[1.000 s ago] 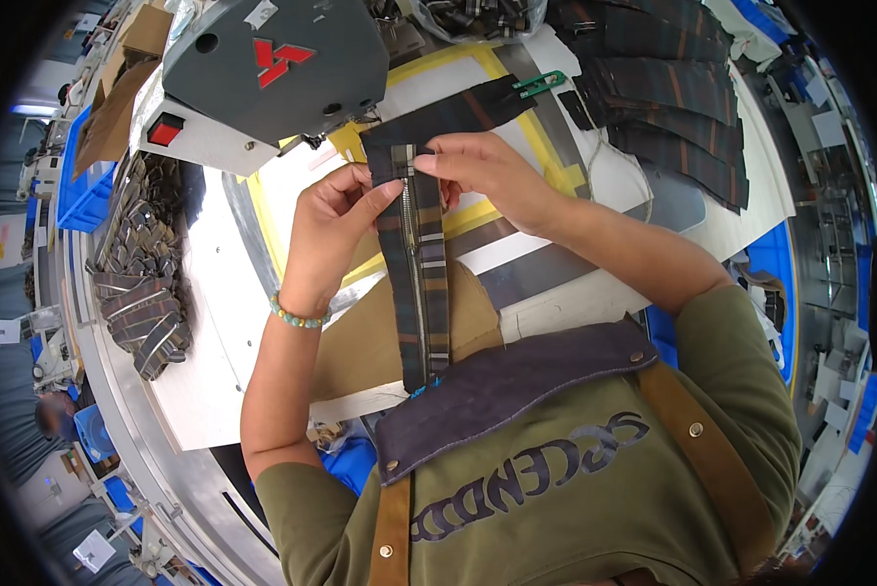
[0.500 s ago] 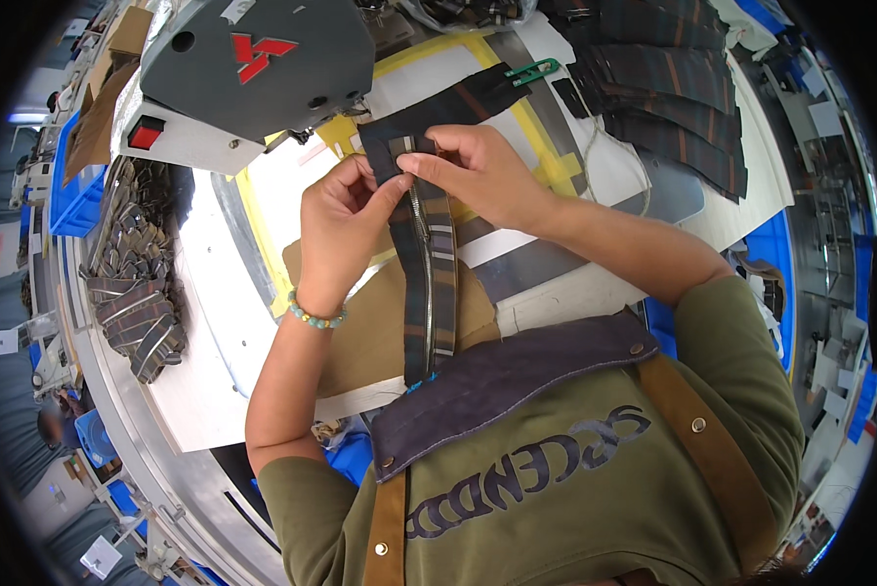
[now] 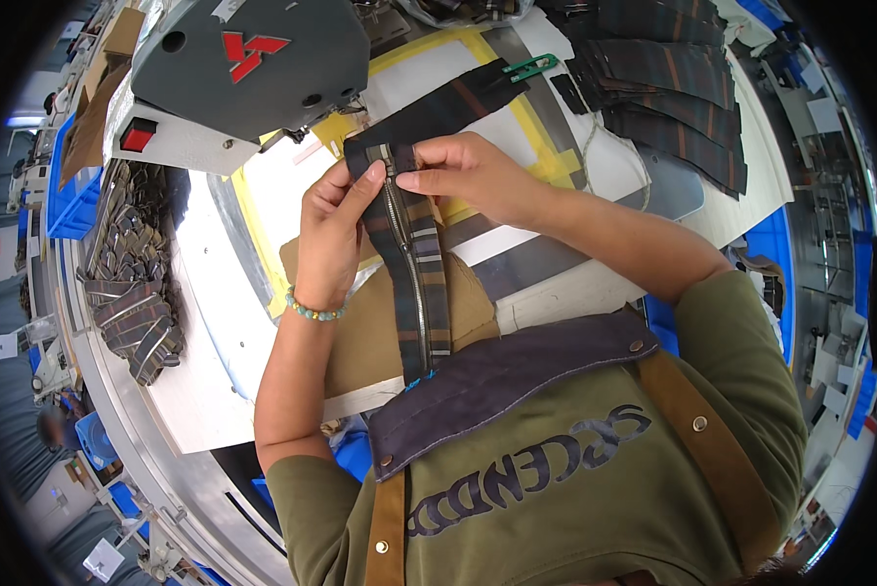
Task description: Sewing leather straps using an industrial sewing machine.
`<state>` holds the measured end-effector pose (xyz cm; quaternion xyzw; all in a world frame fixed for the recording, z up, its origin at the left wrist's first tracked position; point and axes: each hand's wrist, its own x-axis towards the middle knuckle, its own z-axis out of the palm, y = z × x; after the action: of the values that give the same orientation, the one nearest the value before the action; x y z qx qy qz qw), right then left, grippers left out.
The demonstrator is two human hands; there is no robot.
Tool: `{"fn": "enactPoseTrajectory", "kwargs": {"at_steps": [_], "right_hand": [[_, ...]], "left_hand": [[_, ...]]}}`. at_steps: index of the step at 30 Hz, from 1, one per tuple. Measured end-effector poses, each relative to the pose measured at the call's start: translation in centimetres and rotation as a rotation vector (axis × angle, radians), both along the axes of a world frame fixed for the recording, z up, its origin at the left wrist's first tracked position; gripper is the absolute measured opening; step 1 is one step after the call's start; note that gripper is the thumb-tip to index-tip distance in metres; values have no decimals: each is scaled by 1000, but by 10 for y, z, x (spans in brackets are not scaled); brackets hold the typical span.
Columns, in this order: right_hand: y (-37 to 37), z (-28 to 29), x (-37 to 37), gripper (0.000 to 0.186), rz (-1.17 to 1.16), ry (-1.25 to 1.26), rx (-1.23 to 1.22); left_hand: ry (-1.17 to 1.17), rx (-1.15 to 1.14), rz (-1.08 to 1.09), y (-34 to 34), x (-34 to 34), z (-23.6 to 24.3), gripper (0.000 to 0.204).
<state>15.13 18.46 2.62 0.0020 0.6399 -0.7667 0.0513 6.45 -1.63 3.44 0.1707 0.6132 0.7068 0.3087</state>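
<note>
A dark plaid fabric strip with a metal zipper point(image 3: 415, 283) runs from my hands down to the apron edge at my body. My left hand point(image 3: 336, 220) pinches its upper left edge between thumb and fingers. On the opposite edge my right hand point(image 3: 463, 176) grips the strip, its thumb lying beside the zipper teeth. Another dark plaid piece point(image 3: 448, 103) stretches from the top of the strip toward the far right. How the two join is hidden by my fingers. A green clip-like tool point(image 3: 531, 68) lies at that piece's far end.
A grey sewing machine head point(image 3: 248, 68) with a red switch point(image 3: 138, 135) stands just beyond my left hand. Plaid pieces are heaped at left point(image 3: 131, 283) and stacked at far right point(image 3: 658, 88). Brown cardboard point(image 3: 360, 342) lies under the strip; yellow tape point(image 3: 556, 171) borders the work area.
Both hands have shifted slightly left with the zipper strip. The strip's top has turned so that more of the zipper shows, and my left thumb has moved up and left.
</note>
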Motion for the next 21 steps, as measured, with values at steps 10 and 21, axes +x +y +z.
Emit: {"fn": "enactPoseTrajectory", "kwargs": {"at_steps": [10,21], "right_hand": [[9,1,-1,30,129,-90,-186],[9,-5,1,31,-34,10,-2]], "left_hand": [[-292,197,-40,1,7,3,23],[70,-46,-37,-3,-2,6,13]]}}
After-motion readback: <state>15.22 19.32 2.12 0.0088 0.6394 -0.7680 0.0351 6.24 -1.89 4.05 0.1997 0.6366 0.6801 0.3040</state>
